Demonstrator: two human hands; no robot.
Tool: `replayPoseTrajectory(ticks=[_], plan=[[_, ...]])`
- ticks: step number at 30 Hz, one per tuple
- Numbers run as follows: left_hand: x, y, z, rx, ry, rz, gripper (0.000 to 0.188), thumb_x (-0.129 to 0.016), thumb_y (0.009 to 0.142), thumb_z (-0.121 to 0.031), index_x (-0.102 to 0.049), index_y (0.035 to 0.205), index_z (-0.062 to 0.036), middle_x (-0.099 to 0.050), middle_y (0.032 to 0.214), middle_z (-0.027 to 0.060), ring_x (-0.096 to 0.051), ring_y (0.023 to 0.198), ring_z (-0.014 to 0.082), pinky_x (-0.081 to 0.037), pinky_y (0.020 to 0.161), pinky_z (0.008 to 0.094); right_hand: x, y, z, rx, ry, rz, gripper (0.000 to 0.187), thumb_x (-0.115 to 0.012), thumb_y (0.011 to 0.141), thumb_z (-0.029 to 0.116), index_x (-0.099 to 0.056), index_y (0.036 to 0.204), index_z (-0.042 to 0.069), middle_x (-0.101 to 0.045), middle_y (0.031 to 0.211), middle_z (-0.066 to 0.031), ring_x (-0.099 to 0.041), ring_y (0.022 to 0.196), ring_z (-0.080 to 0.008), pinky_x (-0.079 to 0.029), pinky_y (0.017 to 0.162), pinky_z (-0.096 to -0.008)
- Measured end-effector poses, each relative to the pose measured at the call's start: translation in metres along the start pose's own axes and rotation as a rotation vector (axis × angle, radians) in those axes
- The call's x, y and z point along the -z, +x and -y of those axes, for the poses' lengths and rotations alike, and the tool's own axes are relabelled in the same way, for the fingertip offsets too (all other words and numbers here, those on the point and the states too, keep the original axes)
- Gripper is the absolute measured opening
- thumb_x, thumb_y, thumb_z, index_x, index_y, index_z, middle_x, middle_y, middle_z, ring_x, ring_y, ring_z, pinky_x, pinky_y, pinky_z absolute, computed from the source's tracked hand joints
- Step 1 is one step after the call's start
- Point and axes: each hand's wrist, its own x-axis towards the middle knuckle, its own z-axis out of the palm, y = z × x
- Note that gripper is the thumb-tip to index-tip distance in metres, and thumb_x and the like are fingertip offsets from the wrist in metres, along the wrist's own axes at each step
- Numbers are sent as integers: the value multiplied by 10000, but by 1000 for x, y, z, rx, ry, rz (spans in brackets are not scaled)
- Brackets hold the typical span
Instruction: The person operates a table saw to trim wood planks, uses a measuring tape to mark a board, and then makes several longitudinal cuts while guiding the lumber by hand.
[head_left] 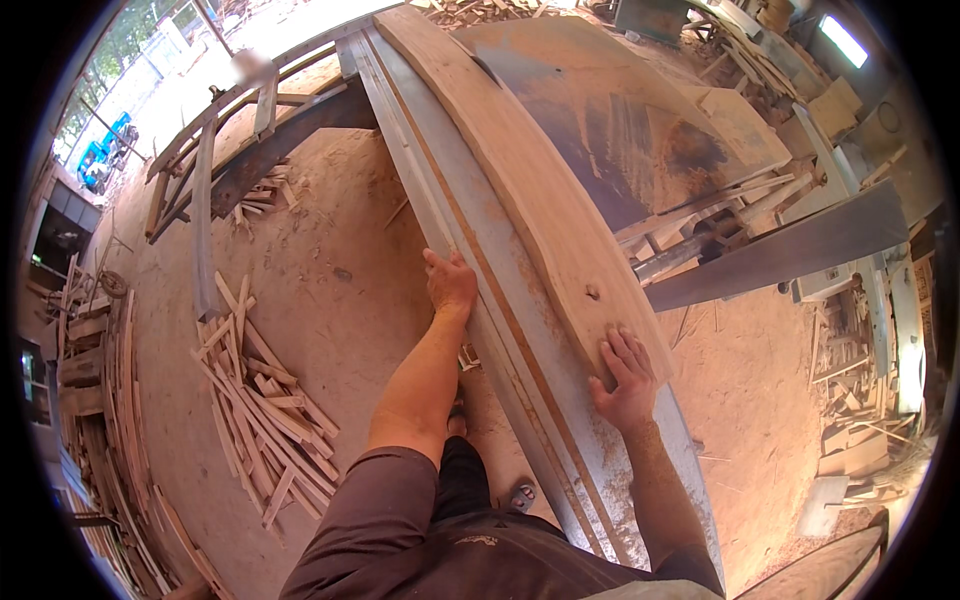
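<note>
A long, pale wooden plank (530, 190) with uneven, wavy edges and a dark knot near its close end lies lengthwise on a grey metal machine table (505, 265). My right hand (627, 378) rests on the plank's near end, palm down with fingers spread. Along the table's left side runs a metal rail (415, 185) beside a rusty brown groove. My left hand (453, 283) is at this rail's outer edge with its fingers curled over it; their undersides are hidden.
A rusty metal sheet (600, 110) adjoins the plank on the right, with a dark beam (780, 262) jutting out below it. Offcut strips (265, 410) are heaped on the dirt floor at left. A metal frame (205, 220) stands far left. Stacked wood (850, 440) lines the right.
</note>
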Motion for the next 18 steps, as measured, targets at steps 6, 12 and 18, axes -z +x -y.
replayPoseTrajectory(ticks=[6, 12, 18], plan=[[3, 3, -5, 15, -13, 13, 718, -454, 1046, -379, -216, 1531, 93, -484, 1411, 389, -534, 1274, 517, -432, 1081, 524, -2, 4, 0, 0, -10, -5, 522, -782, 656, 83, -711, 1165, -4, -632, 1384, -171, -540, 1360, -357, -412, 1161, -487], [3, 8, -5, 11, 3, 10, 691, -458, 1050, -348, -207, 1527, 83, -467, 1421, 378, -540, 1262, 509, -452, 1057, 531, -7, 7, -2, -8, -6, -9, 526, -785, 657, 85, -714, 1171, 3, -632, 1386, -170, -537, 1364, -356, -410, 1164, -488], [1, 14, -3, 7, 0, 5, 695, -457, 1050, -359, -211, 1526, 84, -471, 1421, 371, -541, 1260, 506, -450, 1058, 531, -9, 12, 0, -4, -9, -9, 530, -788, 653, 86, -713, 1171, 2, -637, 1374, -170, -540, 1356, -363, -413, 1162, -484]])
